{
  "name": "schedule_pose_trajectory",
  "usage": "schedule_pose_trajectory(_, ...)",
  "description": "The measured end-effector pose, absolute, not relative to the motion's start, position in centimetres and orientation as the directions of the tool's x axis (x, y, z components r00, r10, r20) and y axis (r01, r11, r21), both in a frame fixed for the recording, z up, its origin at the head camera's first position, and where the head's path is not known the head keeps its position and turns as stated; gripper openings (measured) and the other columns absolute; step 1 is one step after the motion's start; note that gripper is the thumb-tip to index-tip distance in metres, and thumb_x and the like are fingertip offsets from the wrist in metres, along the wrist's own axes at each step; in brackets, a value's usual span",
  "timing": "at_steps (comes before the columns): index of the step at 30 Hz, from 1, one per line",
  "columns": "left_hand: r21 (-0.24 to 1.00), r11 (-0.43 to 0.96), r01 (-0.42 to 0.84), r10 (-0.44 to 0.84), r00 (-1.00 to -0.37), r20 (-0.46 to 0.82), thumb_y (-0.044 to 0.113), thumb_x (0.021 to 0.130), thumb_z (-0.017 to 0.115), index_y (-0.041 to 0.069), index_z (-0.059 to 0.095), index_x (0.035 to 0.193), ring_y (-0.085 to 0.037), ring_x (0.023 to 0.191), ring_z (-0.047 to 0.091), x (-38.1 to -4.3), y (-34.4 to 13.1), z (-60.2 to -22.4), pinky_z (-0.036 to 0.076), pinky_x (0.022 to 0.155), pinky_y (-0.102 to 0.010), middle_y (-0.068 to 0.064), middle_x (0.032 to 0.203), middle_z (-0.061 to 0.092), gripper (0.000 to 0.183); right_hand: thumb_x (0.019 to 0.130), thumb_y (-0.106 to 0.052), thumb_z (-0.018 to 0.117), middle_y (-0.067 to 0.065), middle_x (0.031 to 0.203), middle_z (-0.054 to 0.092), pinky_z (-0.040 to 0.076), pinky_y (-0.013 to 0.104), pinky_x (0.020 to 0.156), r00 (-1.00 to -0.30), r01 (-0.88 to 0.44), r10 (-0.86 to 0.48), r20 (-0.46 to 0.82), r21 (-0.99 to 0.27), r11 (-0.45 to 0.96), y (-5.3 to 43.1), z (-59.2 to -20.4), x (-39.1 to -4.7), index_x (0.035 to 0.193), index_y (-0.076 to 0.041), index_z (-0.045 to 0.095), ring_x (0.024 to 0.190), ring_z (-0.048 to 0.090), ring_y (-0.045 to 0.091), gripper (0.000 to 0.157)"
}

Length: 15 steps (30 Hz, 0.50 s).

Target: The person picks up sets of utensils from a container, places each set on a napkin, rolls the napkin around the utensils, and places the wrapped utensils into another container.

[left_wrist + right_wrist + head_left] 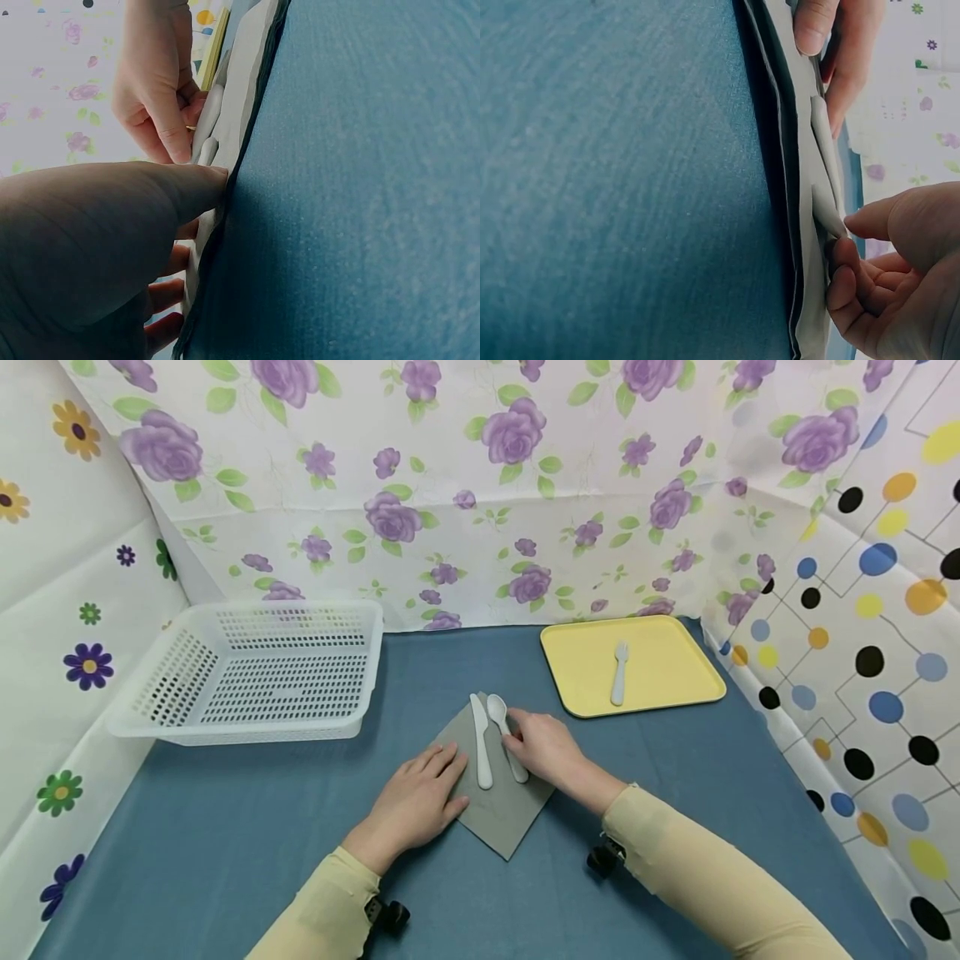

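A grey folded napkin [506, 827] lies on the blue cloth, one corner toward me. On it, side by side, are a white knife [482, 747] on the left and a white spoon [497, 710], slightly slanted, on the right. My right hand [545, 746] pinches the spoon's handle between thumb and fingers; in the right wrist view the handle [827, 211] meets the fingertips. My left hand [416, 797] rests on the napkin's left side with fingers extended, its thumb at the near edge. In the left wrist view, that hand [90, 232] hides part of the napkin.
A yellow tray [675, 668] at the back right bears a white fork [619, 675]. At the back left stands a white perforated basket [255, 733]. Patterned sheets [465, 552] hang behind and at both sides. Blue cloth [247, 843] covers the table.
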<state>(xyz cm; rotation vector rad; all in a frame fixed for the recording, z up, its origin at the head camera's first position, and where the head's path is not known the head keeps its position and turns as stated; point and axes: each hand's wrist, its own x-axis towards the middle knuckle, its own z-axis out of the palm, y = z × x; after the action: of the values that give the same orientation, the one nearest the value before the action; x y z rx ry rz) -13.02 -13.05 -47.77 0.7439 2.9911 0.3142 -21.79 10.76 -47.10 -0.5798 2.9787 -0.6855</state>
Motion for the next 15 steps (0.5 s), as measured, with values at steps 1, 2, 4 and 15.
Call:
schedule_pose_trajectory(1,0.206,0.864,0.459,0.468,-0.884,0.006,0.037,0.112,0.069,0.006,0.054,0.163,-0.040,0.159,0.040,-13.0,-13.0,-47.8,0.038,0.126,-0.059,-0.018,0.170,0.047,0.063,0.109,-0.019,0.074,0.004,0.086,0.073,0.056,0.035,0.060,-0.931,-0.348,-0.362,0.051,-0.427,0.834,10.7,-47.1,-21.8,0.150,0.003,0.064,0.066,0.064,0.012,0.047)
schedule_pose_trajectory(2,0.206,0.865,0.458,0.467,-0.884,0.006,0.037,0.112,0.069,0.006,0.054,0.164,-0.040,0.159,0.040,-13.0,-13.0,-47.8,0.038,0.126,-0.059,-0.018,0.170,0.047,0.063,0.109,-0.019,0.074,0.003,0.086,0.073,0.056,0.035,0.061,-0.931,-0.349,-0.363,0.052,-0.426,0.835,10.7,-47.1,-21.8,0.150,0.003,0.064,0.066,0.064,0.012,0.048)
schedule_pose_trajectory(4,0.205,0.865,0.458,0.467,-0.884,0.006,0.038,0.111,0.069,0.006,0.054,0.164,-0.040,0.159,0.040,-13.0,-13.0,-47.8,0.038,0.126,-0.059,-0.018,0.170,0.047,0.063,0.109,-0.020,0.074,0.002,0.085,0.072,0.055,0.034,0.061,-0.929,-0.353,-0.366,0.055,-0.423,0.834,10.7,-47.1,-21.7,0.151,0.002,0.064,0.066,0.063,0.011,0.049)
schedule_pose_trajectory(15,0.220,0.860,0.460,0.469,-0.883,0.011,0.036,0.111,0.070,0.005,0.054,0.163,-0.041,0.158,0.041,-12.9,-13.1,-47.7,0.039,0.125,-0.060,-0.019,0.169,0.047,0.062,0.106,-0.009,0.077,0.003,0.088,0.070,0.053,0.034,0.061,-0.857,-0.514,-0.488,0.164,-0.315,0.798,11.9,-47.0,-20.6,0.141,-0.004,0.074,0.069,0.061,0.014,0.036)
